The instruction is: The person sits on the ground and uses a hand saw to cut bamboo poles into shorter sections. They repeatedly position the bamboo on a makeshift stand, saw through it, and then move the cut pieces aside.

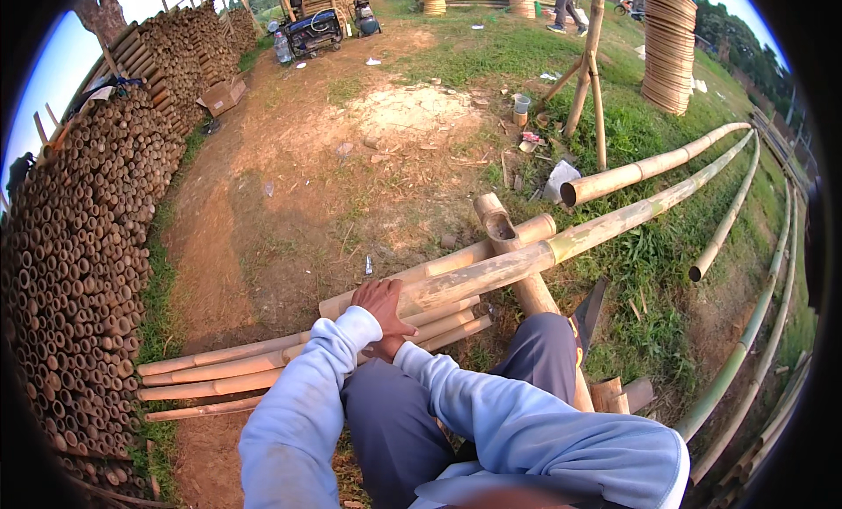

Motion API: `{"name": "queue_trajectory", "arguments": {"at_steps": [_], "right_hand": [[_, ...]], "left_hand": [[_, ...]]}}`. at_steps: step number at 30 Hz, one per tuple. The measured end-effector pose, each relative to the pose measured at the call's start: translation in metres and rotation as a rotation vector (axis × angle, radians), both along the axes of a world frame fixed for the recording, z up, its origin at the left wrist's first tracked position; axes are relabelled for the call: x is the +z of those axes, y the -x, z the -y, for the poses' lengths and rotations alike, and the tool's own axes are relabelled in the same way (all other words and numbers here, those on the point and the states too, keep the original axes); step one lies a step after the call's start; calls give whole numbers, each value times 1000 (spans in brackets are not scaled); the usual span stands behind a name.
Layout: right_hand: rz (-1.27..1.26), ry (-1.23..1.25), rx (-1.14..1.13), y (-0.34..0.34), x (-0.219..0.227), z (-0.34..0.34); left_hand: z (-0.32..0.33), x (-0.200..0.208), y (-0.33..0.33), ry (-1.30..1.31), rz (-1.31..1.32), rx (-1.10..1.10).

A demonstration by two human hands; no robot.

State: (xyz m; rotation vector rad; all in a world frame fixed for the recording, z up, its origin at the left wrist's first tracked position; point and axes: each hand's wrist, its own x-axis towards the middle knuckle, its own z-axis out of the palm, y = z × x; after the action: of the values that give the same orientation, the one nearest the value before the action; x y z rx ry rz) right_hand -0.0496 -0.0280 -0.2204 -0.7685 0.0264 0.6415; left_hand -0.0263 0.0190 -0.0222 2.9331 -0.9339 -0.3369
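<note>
Head view: we have our left hand [379, 304] against the near end of a long, pale tan, round bamboo pole [570, 243], which slants away rightward over a thick, notched, tan bamboo post [533, 292]. Our right hand [391, 340] is just on the near side of that end; with fingers partly hidden, we cannot tell whether either hand is clamped. Left of the pole lie slim tan bamboo lengths [210, 388], and farther left of it stands a tall stack of brown, hollow bamboo tubes [83, 272].

Outdoor workyard — stacked bamboo [83, 263]; grass [631, 263]
</note>
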Motion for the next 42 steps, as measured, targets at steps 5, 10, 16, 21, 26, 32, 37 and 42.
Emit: {"name": "queue_trajectory", "arguments": {"at_steps": [5, 10, 16, 21, 26, 32, 37, 42], "right_hand": [[-5, 79, 51, 3, 8, 14], [-3, 175, 95, 19, 29, 42], [91, 426, 193, 65, 114, 98], [422, 778, 120, 130, 205, 150], [665, 1001, -244, 187, 246, 209], [1000, 2087, -468, 222, 230, 250], [722, 1879, -469, 226, 211, 256], [700, 1810, -475, 225, 201, 254]], "left_hand": [[13, -14, 1, 9, 178, 20], [29, -23, -15, -119, 10, 45], [39, -34, -32, -129, 10, 31], [50, -39, -30, -183, -156, 26], [54, -52, -21, -100, -86, 100], [45, -49, -16, 23, -25, 24], [30, -36, -10, 73, -48, 34], [-46, -47, 0, 109, 94, 44]]}}
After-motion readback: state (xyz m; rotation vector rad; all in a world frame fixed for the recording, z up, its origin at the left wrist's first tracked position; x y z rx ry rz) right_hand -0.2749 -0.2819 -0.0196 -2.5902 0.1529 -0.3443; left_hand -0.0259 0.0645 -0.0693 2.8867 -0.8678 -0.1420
